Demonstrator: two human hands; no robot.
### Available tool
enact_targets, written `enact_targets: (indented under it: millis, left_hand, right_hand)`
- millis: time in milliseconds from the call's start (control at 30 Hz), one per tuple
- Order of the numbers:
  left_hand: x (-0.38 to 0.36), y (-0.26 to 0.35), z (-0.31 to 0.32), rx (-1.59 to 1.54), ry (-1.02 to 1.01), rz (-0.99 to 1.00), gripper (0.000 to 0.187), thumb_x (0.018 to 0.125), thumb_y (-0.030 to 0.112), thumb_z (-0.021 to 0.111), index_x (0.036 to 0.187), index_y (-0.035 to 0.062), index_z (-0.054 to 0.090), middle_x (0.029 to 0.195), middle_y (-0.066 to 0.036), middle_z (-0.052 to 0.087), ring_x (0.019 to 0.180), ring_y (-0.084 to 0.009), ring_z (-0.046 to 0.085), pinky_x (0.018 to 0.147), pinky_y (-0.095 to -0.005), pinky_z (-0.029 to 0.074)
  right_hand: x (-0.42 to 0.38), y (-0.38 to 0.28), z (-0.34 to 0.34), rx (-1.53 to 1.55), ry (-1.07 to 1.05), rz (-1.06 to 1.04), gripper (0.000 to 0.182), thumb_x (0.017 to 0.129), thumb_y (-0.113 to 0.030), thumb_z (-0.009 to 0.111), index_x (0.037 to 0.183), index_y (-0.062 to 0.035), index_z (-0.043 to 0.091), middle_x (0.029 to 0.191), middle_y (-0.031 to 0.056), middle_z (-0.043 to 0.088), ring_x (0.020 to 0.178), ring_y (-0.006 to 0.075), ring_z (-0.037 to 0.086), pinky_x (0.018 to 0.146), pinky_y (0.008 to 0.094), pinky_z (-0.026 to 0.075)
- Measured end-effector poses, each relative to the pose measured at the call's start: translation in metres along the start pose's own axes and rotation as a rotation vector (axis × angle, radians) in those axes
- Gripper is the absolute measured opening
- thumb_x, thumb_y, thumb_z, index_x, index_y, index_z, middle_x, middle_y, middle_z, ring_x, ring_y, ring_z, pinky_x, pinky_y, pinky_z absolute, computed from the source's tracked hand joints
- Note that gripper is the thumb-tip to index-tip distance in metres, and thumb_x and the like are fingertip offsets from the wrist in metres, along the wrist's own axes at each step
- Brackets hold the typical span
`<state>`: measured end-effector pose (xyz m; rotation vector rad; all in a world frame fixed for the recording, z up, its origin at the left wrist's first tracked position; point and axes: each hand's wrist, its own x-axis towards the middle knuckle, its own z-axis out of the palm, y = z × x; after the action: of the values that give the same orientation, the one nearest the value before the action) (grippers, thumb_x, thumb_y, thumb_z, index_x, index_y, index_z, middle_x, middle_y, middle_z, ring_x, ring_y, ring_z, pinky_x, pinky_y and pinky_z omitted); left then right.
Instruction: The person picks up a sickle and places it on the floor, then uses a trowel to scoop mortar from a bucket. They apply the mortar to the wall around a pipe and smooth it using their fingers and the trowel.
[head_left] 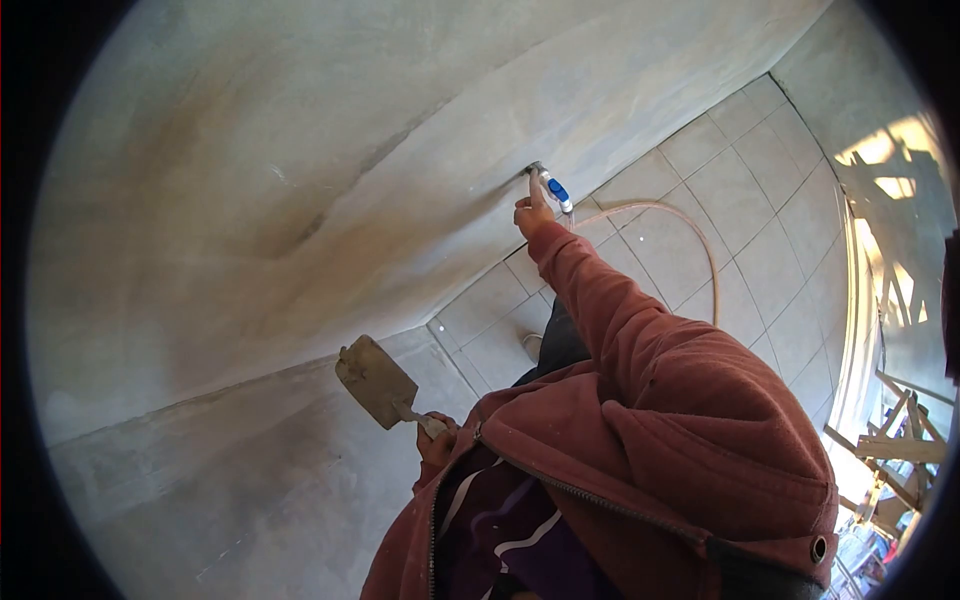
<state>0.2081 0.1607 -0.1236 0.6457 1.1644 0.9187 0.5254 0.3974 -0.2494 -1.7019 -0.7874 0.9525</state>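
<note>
hands: left gripping mortar-caked trowel, right touching blue-handled tap

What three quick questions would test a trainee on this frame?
1. True or false: the left hand has its grip on a trowel.
2. What does the right hand touch? A) a blue-handled tap on the wall; B) a bucket; C) a ladder.
3. Fill in: a hose curves away from the tap across the tiled ____.
Key: 1 true; 2 A; 3 floor.
</note>
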Motion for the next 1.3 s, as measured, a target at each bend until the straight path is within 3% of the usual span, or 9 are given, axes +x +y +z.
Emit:
enact_targets:
  millis: [167, 267, 333, 433, 633, 700, 900, 1000, 1300]
  left_hand:
    - [-0.002, 0.004, 0.008, 0.002, -0.002, 0.021, 0.029, 0.058, -0.007, 0.035, 0.085, 0.0029, 0.039, 0.069, -0.008, 0.046, 0.058, -0.0136, 0.046, 0.056, -0.0234, 0.041]
    - [-0.002, 0.005, 0.008, 0.024, 0.016, -0.009, 0.027, 0.059, -0.003, 0.046, 0.084, 0.0062, 0.038, 0.067, -0.007, 0.046, 0.057, -0.0129, 0.044, 0.053, -0.0238, 0.039]
    - [0.001, 0.0, 0.003, 0.022, 0.006, 0.018, 0.027, 0.06, -0.003, 0.046, 0.084, 0.0062, 0.038, 0.066, -0.007, 0.046, 0.056, -0.0128, 0.044, 0.052, -0.0235, 0.039]
    - [0.0, 0.001, 0.004, 0.055, 0.047, -0.007, 0.028, 0.06, -0.004, 0.047, 0.084, 0.0063, 0.038, 0.066, -0.007, 0.046, 0.056, -0.0129, 0.044, 0.052, -0.0236, 0.039]
    - [0.002, -0.005, -0.003, 0.006, 0.004, 0.002, 0.027, 0.059, -0.004, 0.046, 0.083, 0.0065, 0.038, 0.065, -0.006, 0.046, 0.056, -0.0133, 0.045, 0.053, -0.0243, 0.04]
    - [0.001, 0.0, 0.002, 0.045, 0.029, 0.004, 0.027, 0.059, -0.005, 0.046, 0.083, 0.0066, 0.038, 0.065, -0.006, 0.046, 0.057, -0.0134, 0.045, 0.053, -0.0245, 0.04]
    - [-0.001, 0.004, 0.007, 0.057, 0.056, -0.034, 0.027, 0.059, -0.004, 0.047, 0.083, 0.0067, 0.039, 0.066, -0.006, 0.046, 0.056, -0.0132, 0.045, 0.053, -0.0242, 0.04]
    - [0.0, 0.002, 0.005, 0.055, 0.046, -0.035, 0.027, 0.059, -0.003, 0.047, 0.083, 0.0066, 0.039, 0.066, -0.006, 0.046, 0.056, -0.0129, 0.045, 0.052, -0.0238, 0.039]
    - [-0.001, 0.003, 0.009, 0.05, 0.042, -0.019, 0.027, 0.06, -0.002, 0.049, 0.083, 0.0065, 0.039, 0.065, -0.006, 0.047, 0.056, -0.0129, 0.045, 0.053, -0.0237, 0.039]
  right_hand:
    - [0.019, 0.0, 0.018, 0.04, 0.027, 0.106, 0.069, 0.062, -0.001, 0.04, 0.123, -0.017, 0.013, 0.071, 0.0077, 0.051, 0.055, 0.0165, 0.051, 0.052, 0.0248, 0.043]
    - [0.014, 0.007, 0.019, -0.061, -0.005, 0.03, 0.069, 0.062, -0.001, 0.04, 0.123, -0.0167, 0.013, 0.07, 0.0074, 0.051, 0.054, 0.0159, 0.051, 0.051, 0.0249, 0.043]
    - [-0.003, -0.002, 0.004, -0.022, -0.06, -0.037, 0.068, 0.064, -0.005, 0.042, 0.123, -0.0143, 0.01, 0.071, 0.0114, 0.054, 0.069, 0.0245, 0.053, 0.063, 0.0321, 0.04]
    - [0.005, -0.01, 0.0, 0.066, 0.027, 0.037, 0.068, 0.064, -0.005, 0.042, 0.123, -0.0118, 0.008, 0.071, 0.0105, 0.054, 0.07, 0.024, 0.053, 0.063, 0.0308, 0.041]
    - [0.018, -0.033, 0.004, 0.031, 0.004, 0.232, 0.067, 0.064, -0.005, 0.044, 0.122, -0.0037, 0.01, 0.07, 0.0117, 0.052, 0.046, 0.0168, 0.051, 0.044, 0.0257, 0.043]
    - [0.014, -0.029, -0.006, 0.065, -0.105, -0.001, 0.066, 0.064, -0.003, 0.044, 0.121, -0.0034, 0.011, 0.068, 0.0115, 0.053, 0.047, 0.0161, 0.052, 0.043, 0.0256, 0.042]
    - [0.017, -0.035, -0.017, 0.161, -0.038, 0.133, 0.062, 0.067, -0.003, 0.042, 0.122, -0.0095, 0.014, 0.076, 0.012, 0.053, 0.054, 0.0172, 0.053, 0.044, 0.0268, 0.042]
    - [0.022, -0.042, -0.011, 0.455, -0.171, 0.317, 0.061, 0.067, -0.002, 0.041, 0.121, -0.0134, 0.016, 0.078, 0.0125, 0.052, 0.056, 0.02, 0.053, 0.047, 0.0309, 0.043]
    - [0.001, -0.062, -0.011, 0.456, -0.143, 0.372, 0.074, 0.07, -0.004, 0.045, 0.121, -0.025, -0.004, 0.075, 0.0104, 0.05, 0.053, 0.0188, 0.051, 0.05, 0.0297, 0.044]
